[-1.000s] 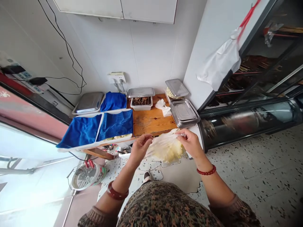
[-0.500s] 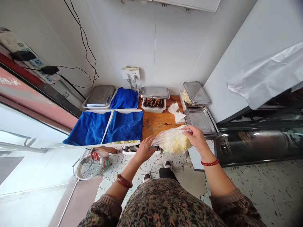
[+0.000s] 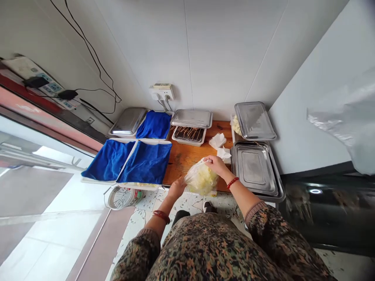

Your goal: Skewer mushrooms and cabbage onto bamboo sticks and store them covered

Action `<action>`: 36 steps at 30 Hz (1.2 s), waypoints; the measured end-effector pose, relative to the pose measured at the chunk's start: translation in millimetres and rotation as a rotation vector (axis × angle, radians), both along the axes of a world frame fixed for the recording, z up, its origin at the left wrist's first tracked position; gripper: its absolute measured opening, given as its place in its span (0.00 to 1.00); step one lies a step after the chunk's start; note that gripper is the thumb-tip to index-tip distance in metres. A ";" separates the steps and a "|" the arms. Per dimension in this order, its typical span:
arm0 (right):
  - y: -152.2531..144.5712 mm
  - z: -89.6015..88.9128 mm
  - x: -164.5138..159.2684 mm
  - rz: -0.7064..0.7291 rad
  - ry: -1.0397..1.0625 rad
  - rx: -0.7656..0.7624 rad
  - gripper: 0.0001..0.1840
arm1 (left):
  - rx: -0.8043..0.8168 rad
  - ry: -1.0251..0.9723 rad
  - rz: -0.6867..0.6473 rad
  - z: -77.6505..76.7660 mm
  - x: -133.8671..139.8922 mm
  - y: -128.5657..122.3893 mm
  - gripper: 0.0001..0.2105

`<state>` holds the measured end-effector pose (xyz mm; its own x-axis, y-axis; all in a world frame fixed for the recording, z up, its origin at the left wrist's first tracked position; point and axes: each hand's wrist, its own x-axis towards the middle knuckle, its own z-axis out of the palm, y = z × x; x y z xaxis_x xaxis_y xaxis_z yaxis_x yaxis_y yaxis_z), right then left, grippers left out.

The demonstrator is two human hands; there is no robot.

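A clear plastic bag [image 3: 202, 180] with pale yellow, leafy-looking food inside hangs between my hands, just over the front edge of the wooden table [image 3: 187, 156]. My left hand [image 3: 177, 188] is closed on the gathered end of the bag at its left. At the upper right of the bag, my right hand [image 3: 216, 164] pinches the plastic between thumb and fingers. Crumpled white tissues [image 3: 218, 140] lie on the wood just beyond my right hand. The exact kind of food in the bag is hard to make out through the plastic.
Blue cloths [image 3: 146, 162] cover trays on the left. A white tub [image 3: 190, 136] of skewers stands at the back under a metal lid [image 3: 191, 118]. Stacked metal trays [image 3: 254, 168] sit on the right, beside a dark glossy unit [image 3: 328, 210]. A bucket [image 3: 121, 197] stands on the floor.
The bag and both hands have come over the table's front edge, and the bag hangs rounder. My right hand has moved left, closer to my left hand. The camera view has shifted.
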<state>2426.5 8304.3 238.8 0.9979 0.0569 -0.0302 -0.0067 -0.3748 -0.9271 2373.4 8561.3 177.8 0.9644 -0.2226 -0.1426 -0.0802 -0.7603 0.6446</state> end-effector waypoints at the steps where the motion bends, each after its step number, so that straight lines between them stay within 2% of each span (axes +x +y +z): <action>1: -3.4 -7.9 5.8 0.021 0.016 0.026 0.09 | 0.008 0.002 0.035 -2.0 2.0 -0.4 0.16; 4: -12.0 -27.7 17.6 0.067 0.073 0.110 0.10 | 0.024 -0.004 0.116 -1.3 6.4 0.2 0.17; 8: -17.4 -43.8 23.6 0.086 0.133 0.219 0.11 | -0.007 -0.053 0.194 11.3 19.4 -5.2 0.15; 12: -17.2 -49.4 27.5 0.044 0.147 0.270 0.09 | -0.085 -0.054 0.197 23.2 45.4 -24.9 0.14; 17: -11.9 -47.9 35.3 -0.011 0.130 0.273 0.09 | -0.205 0.011 0.114 28.3 82.7 -61.1 0.14; 21: -3.9 -43.3 42.5 -0.044 0.123 0.257 0.09 | -0.287 0.107 0.016 26.5 107.3 -85.4 0.14; 24: 0.7 -40.8 49.1 -0.057 0.138 0.242 0.09 | -0.333 0.205 -0.035 20.9 118.8 -93.5 0.07; 26: 0.4 -40.5 52.8 -0.073 0.139 0.229 0.11 | -0.357 0.286 -0.045 15.2 123.3 -92.8 0.06; 29: -3.5 -42.4 53.3 -0.107 0.122 0.185 0.15 | -0.395 0.418 -0.045 6.4 127.9 -85.9 0.13; 32: -3.8 -46.6 46.7 -0.079 0.107 0.116 0.12 | -0.440 0.512 -0.037 0.6 131.5 -79.5 0.15; 36: 4.6 -54.9 37.1 -0.050 0.084 0.014 0.08 | -0.507 0.514 -0.003 0.5 133.8 -77.6 0.14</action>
<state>2463.6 8308.9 183.8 0.9936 0.0080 -0.1131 -0.1027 -0.3587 -0.9278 2507.2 8483.8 178.3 0.8026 -0.3841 -0.4564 0.3261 -0.3582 0.8748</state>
